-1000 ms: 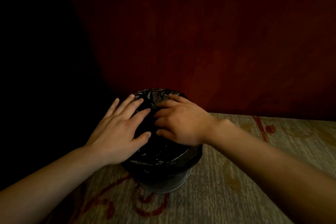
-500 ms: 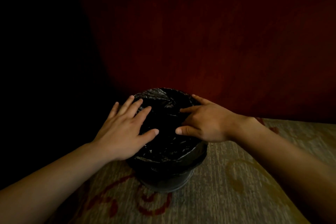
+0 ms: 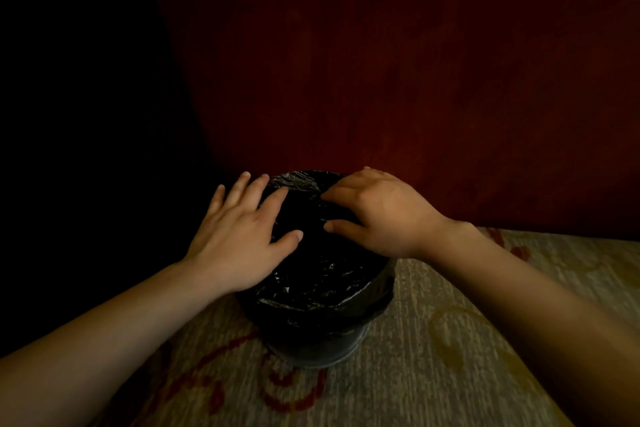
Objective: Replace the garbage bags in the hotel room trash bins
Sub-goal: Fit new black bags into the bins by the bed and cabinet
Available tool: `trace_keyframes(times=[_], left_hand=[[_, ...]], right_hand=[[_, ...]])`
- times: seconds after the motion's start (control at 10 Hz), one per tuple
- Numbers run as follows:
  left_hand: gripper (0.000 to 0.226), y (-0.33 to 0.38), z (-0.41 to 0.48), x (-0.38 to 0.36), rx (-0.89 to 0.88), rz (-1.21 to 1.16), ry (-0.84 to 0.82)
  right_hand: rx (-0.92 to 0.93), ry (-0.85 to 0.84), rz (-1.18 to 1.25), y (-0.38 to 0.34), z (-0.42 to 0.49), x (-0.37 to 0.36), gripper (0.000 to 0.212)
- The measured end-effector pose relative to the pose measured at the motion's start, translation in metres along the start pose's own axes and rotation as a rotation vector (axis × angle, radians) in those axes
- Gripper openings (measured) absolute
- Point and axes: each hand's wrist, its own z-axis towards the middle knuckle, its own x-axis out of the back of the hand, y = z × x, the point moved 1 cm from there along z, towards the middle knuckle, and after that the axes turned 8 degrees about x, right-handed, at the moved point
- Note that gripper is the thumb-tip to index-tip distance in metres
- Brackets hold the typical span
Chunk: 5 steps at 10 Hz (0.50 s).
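Observation:
A small round trash bin (image 3: 313,352) stands on the carpet against a dark red wall. A black garbage bag (image 3: 322,282) lines it, and its edge is folded down over the rim. My left hand (image 3: 239,239) lies flat on the bin's left rim with the fingers spread. My right hand (image 3: 377,215) rests on the far right rim, its fingers curved and pressing on the plastic. The light is dim and the inside of the bag is hard to read.
Beige carpet (image 3: 433,357) with red swirl marks covers the floor in front and to the right. A dark red wall (image 3: 381,80) rises right behind the bin. The left side of the view is black shadow.
My right hand has slid from the middle of the bin's mouth to its far right rim. My left hand has stayed on the left rim. The bag's opening shows more.

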Motion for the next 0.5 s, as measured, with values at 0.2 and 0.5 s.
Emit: trace_keyframes(times=[0.2, 0.5], left_hand=[[0.076, 0.003, 0.005, 0.003, 0.035, -0.01, 0.05], [0.078, 0.007, 0.019, 0.035, 0.049, 0.003, 0.034]], right_hand=[[-0.053, 0.036, -0.034, -0.003, 0.001, 0.0, 0.059], [-0.15, 0.006, 0.038, -0.012, 0.006, 0.034, 0.067]])
